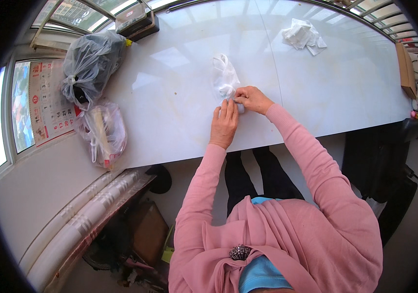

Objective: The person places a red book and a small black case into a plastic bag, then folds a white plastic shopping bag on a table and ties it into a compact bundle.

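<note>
A thin white plastic bag (pixel 225 75) lies flattened lengthwise on the white tabletop (pixel 179 128), its handle loops at the far end. At the bag's near end my two hands meet. My left hand (pixel 225 122) holds this end down with its fingers stretched out and close together. From the right, my right hand (pixel 253 99) pinches the same end between thumb and bent index finger. A small rolled or folded part of the bag shows below the right fingers. The fingertips hide exactly how the plastic is gripped.
Crumpled white plastic (pixel 302 36) lies at the far right of the table. Along the left edge sit a filled grey plastic bag (pixel 93 62), a clear bag (pixel 102 132) and a dark box (pixel 139 25). A cardboard box (pixel 405 69) stands beyond the right edge.
</note>
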Demonstrator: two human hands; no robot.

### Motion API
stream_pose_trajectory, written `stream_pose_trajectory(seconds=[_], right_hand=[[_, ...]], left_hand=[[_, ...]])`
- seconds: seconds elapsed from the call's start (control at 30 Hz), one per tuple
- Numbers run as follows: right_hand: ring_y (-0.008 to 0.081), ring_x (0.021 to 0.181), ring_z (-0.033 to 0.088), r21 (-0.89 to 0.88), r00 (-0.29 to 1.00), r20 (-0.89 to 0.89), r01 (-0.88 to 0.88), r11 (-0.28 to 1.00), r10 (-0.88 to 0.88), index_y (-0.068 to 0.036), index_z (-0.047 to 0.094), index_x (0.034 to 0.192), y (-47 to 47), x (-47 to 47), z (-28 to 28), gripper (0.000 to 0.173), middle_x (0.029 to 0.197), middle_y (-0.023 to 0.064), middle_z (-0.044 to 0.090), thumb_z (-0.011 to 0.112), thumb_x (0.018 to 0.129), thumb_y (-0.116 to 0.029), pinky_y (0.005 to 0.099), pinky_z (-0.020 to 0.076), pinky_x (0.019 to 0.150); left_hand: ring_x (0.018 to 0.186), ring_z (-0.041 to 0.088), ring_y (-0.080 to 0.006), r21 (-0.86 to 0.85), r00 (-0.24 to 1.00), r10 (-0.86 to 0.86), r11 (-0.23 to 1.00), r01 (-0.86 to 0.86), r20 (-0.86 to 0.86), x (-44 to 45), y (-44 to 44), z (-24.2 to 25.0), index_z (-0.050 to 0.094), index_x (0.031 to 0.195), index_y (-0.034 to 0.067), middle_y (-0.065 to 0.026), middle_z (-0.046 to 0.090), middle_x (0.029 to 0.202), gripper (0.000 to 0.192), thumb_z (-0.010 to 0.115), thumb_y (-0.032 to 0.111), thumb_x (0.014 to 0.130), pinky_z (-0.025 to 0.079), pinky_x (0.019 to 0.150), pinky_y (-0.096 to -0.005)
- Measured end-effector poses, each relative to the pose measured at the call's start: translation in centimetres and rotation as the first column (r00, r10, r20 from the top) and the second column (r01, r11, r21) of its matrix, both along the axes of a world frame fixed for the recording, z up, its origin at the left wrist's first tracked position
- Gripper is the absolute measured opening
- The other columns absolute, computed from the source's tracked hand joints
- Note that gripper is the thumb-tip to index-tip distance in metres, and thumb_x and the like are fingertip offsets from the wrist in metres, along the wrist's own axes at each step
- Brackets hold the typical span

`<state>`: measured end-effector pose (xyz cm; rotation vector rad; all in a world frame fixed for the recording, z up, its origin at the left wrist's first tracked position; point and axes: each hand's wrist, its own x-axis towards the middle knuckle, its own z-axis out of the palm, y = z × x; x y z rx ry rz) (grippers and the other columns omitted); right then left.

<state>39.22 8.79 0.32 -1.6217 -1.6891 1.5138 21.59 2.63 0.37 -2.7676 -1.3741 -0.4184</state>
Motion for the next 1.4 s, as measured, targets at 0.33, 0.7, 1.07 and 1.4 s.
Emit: stream_pose_trajectory(seconds=[0.33, 0.7, 1.07, 1.4], right_hand=[[0.0307, 0.105, 0.056, 0.639, 0.992, 0.128, -0.094, 0.764, 0.015, -0.002, 0.064, 0.105, -3.5, -0.2, 1.7, 0.022, 0.109, 0.0141, 0.062, 0.063, 0.084, -0.007, 0.0393, 0.0459, 0.092], [0.0189, 0.075, 0.061, 0.163, 0.96, -0.122, 0.269, 0.949, -0.251, 0.001, 0.064, 0.099, -0.8, -0.8, 0.5, 0.02, 0.086, 0.0114, 0.066, 0.068, 0.085, -0.012, 0.0302, 0.0499, 0.07], [0.0155, 0.061, 0.056, 0.2, 0.97, 0.079, 0.212, 0.957, -0.232, 0.001, 0.06, 0.079, 1.9, -1.4, -0.3, 0.018, 0.067, 0.009, 0.061, 0.072, 0.078, -0.013, 0.0297, 0.0477, 0.058], [0.0291, 0.103, 0.057, 0.639, 0.964, 0.237, -0.06, 0.767, -0.122, -0.002, 0.061, 0.106, -1.5, -1.5, 0.6, 0.025, 0.115, 0.0136, 0.059, 0.065, 0.082, -0.009, 0.0377, 0.0465, 0.087]], left_hand=[[0.094, 0.059, -0.0254, -0.226, 0.984, 0.038, 0.974, 0.002, 0.173, -0.3, 2.5, 1.1, 0.063, 0.104, 0.002, -0.0099, 0.063, 0.101, 0.023, 0.057, 0.005, 0.083, 0.044, 0.089, -0.0381], [0.083, 0.064, -0.0368, -0.697, 0.784, 0.496, 0.708, -0.116, 0.373, -0.3, 6.4, 1.4, 0.066, 0.105, 0.007, -0.0166, 0.068, 0.09, 0.018, 0.061, 0.009, 0.087, 0.05, 0.077, -0.0436], [0.113, 0.054, -0.0273, -0.109, 0.898, 0.283, 0.959, -0.262, 0.335, 0.8, 3.2, 0.9, 0.058, 0.113, 0.001, -0.0136, 0.057, 0.117, 0.028, 0.062, 0.008, 0.086, 0.043, 0.092, -0.0384], [0.105, 0.055, -0.0215, -0.051, 0.988, 0.083, 0.996, -0.076, 0.133, -0.1, 4.5, 0.2, 0.06, 0.107, 0.002, -0.007, 0.058, 0.109, 0.026, 0.06, 0.004, 0.081, 0.044, 0.086, -0.0353]])
